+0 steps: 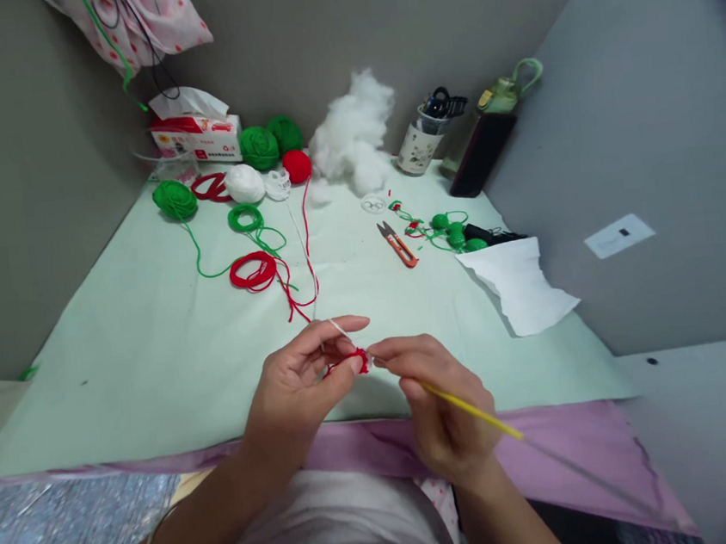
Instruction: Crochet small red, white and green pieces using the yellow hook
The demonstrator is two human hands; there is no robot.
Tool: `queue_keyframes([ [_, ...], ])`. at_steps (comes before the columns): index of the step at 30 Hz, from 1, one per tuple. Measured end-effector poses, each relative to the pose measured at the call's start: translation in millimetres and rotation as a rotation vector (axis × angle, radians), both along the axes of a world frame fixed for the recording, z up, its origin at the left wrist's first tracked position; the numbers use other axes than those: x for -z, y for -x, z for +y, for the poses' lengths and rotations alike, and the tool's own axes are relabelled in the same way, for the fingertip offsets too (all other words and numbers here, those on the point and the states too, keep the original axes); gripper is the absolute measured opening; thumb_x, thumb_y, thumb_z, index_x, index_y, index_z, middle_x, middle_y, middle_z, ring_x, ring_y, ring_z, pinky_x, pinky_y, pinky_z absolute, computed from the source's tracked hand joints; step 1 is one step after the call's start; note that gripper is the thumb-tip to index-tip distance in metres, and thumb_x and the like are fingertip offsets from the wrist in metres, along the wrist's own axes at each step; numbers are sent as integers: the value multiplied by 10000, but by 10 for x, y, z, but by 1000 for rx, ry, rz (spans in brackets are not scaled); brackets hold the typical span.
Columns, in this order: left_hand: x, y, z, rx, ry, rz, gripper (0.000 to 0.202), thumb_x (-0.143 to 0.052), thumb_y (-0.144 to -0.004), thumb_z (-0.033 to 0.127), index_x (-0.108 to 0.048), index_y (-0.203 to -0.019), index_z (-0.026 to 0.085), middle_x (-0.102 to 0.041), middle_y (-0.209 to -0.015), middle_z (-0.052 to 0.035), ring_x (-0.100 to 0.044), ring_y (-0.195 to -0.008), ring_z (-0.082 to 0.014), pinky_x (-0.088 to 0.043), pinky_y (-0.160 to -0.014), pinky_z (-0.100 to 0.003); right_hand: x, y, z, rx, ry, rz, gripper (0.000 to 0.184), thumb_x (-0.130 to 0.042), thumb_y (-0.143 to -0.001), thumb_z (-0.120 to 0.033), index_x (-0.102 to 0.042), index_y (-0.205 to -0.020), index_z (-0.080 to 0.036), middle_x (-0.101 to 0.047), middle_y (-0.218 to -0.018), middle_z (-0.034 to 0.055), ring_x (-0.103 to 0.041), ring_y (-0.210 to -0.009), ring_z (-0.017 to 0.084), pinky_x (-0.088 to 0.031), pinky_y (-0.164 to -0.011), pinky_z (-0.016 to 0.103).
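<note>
Near the centre, the yarn piece (pixel 363 360) is red and white, the slim tool (pixel 473 411) yellow and grey. The bench (pixel 151 355) is pale green; at upper left, a pink cloth (pixel 176 22) bears red dots.

I'm on a single head cam, facing forward and down: left hand (pixel 300 378) and right hand (pixel 448 401) close at lower centre, tabletop (pixel 151 355) beyond, back wall (pixel 267 40) farthest.
</note>
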State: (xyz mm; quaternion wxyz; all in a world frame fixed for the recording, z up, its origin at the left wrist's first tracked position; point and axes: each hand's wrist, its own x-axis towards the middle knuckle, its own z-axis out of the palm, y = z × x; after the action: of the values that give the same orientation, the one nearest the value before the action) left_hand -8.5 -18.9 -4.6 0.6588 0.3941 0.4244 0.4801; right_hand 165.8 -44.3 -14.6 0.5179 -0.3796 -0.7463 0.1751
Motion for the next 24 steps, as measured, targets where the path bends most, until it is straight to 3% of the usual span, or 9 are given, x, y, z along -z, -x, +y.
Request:
queue_keyframes([
  [3, -8, -10, -13, -14, 10, -23, 398, -845, -796, 182, -819, -1191, 228, -679, -823, 7, -665, -840, -159, -569, -849, -276, 12, 15, 8, 25, -53, -94, 257, -531, -1033, -135, -681, -1208, -250, -800, -1118, 109, -775, -967, 230, -645, -773, 381],
  [6, 4, 3, -14, -7, 24, -66, 424, -848, -821, 199, -799, -1241, 236, -688, -857, 2, -664, -855, -158, -576, -846, -274, 48, 47, 25, 36, -66, 64, 265, -526, -1042, -138, -691, -1207, -264, -809, -1059, 82, -772, -972, 231, -645, -792, 399],
  [10, 32, 28, -4, 42, 34, -123, 390, -854, -849, 235, -806, -1235, 256, -706, -892, -8, -661, -855, -157, -573, -847, -284, 69, 86, 58, 31, 107, 396, 183, -540, -1074, -214, -717, -1089, -259, -811, -994, 63, -751, -863, 212, -630, -726, 382],
  [13, 49, 35, -6, 56, 37, -125, 362, -849, -856, 256, -815, -1217, 250, -719, -881, -21, -663, -852, -172, -570, -844, -300, 60, 89, 83, -31, 226, 531, 175, -544, -1085, -279, -705, -1026, -248, -803, -954, 59, -727, -779, 193, -614, -669, 354],
  [16, 56, 38, -9, 50, 37, -109, 338, -840, -864, 268, -821, -1201, 253, -720, -869, -23, -664, -852, -175, -566, -842, -299, 52, 69, 82, -48, 215, 464, 171, -546, -1081, -248, -711, -1036, -251, -799, -962, 55, -730, -825, 198, -614, -719, 365],
  [24, -6, 1, 3, -22, 10, -34, 346, -868, -786, 175, -825, -1124, 231, -683, -824, 15, -664, -811, -140, -564, -811, -255, 40, 33, 20, 12, -27, 100, 272, -521, -1047, -127, -699, -1202, -262, -791, -988, 65, -758, -970, 238, -628, -791, 407],
])
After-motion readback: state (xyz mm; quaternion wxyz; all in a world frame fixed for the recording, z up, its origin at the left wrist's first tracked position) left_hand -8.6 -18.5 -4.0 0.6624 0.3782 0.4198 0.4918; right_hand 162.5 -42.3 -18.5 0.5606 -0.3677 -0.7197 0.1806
